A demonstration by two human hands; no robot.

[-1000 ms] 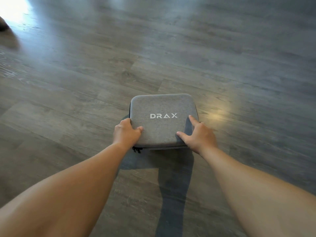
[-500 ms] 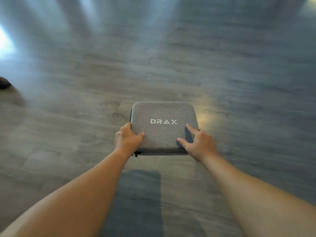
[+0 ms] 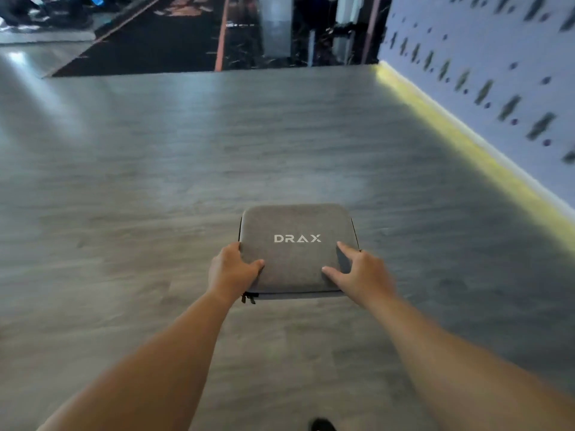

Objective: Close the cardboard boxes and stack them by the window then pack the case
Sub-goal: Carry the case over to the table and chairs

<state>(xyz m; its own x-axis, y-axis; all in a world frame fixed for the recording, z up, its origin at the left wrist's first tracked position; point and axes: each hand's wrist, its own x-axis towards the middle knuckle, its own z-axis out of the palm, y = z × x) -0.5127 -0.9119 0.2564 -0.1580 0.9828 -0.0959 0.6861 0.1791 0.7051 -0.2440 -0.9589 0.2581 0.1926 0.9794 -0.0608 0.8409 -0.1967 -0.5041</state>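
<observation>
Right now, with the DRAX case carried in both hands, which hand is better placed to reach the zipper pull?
Left, probably. The zipper pull hangs at the case's near-left corner, just under the left hand. The right hand grips the opposite corner.

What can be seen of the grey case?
The case is a flat, rounded-corner square shell covered in grey felt-like fabric, with white DRAX lettering on its lid. It looks zipped shut; dark zipper pulls hang at its near left corner. It is held roughly level above the floor. The left hand grips its near left corner, the right hand its near right corner, thumbs on top.
</observation>
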